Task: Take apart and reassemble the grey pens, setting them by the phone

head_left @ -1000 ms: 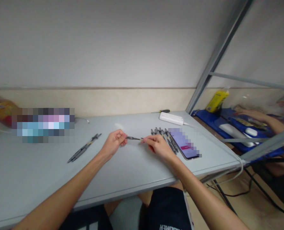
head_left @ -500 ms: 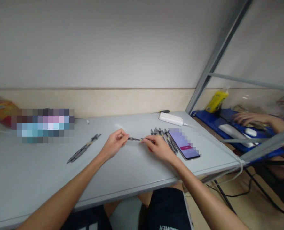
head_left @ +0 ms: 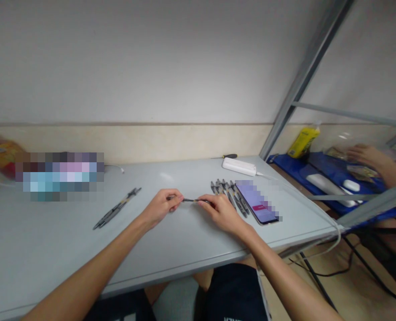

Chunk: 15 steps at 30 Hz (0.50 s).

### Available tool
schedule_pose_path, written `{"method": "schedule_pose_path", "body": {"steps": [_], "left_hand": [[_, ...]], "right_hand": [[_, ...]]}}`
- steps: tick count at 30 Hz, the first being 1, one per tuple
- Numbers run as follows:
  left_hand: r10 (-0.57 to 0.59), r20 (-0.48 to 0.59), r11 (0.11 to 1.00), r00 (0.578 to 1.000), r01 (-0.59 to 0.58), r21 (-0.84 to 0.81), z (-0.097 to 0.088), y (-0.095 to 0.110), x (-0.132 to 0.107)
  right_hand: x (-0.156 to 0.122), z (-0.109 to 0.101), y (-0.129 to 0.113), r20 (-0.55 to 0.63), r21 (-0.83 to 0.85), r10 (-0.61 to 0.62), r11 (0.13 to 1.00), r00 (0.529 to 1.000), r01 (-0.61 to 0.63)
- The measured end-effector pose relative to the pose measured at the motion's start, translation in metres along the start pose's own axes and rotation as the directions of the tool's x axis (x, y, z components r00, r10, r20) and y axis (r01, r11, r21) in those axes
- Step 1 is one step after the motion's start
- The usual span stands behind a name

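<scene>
A slim dark pen point(head_left: 188, 200) spans the gap between my hands, held level just above the grey desk point(head_left: 171, 249). My left hand point(head_left: 163, 206) pinches its left end, and my right hand point(head_left: 222, 213) grips the right end. Both ends are partly hidden by fingers. Several grey and black pens point(head_left: 233, 196) lie side by side just beyond my right hand, next to a phone point(head_left: 258, 203) with a lit screen. To the left of my left hand, a few similar pens point(head_left: 117, 208) lie together at a slant.
A white power strip point(head_left: 239, 166) with a cable and a screwdriver point(head_left: 229, 156) lie near the wall. Blurred-out items point(head_left: 62, 174) and a bottle point(head_left: 0, 151) stand at left. Beyond the metal frame, another person's hand point(head_left: 368, 156) is over a blue table point(head_left: 321, 162).
Both my hands have come slightly nearer to me, and the left fingers have shifted on the pen. The other person's hand has moved right and lifted.
</scene>
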<state>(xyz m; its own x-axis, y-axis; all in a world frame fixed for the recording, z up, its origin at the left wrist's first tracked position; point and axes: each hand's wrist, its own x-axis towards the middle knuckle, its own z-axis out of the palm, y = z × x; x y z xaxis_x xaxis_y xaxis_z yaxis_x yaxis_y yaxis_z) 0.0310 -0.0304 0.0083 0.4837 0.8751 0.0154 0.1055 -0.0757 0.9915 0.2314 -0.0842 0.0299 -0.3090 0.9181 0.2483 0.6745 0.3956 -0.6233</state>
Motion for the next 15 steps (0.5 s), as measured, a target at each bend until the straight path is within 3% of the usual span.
{"method": "schedule_pose_path", "body": {"steps": [8,15], "left_hand": [[0.032,-0.055,0.999,0.998,-0.032,-0.002,0.0021,0.0001,-0.0001],[0.074,-0.035,0.992,0.997,-0.070,0.106,-0.0014,0.0035,-0.0024]], "right_hand": [[0.0032,-0.0038,-0.0019,0.023,0.112,0.049,0.992,0.999,-0.051],[0.0074,-0.0079,-0.0053,0.145,0.270,0.073,0.956,0.987,-0.111]]}}
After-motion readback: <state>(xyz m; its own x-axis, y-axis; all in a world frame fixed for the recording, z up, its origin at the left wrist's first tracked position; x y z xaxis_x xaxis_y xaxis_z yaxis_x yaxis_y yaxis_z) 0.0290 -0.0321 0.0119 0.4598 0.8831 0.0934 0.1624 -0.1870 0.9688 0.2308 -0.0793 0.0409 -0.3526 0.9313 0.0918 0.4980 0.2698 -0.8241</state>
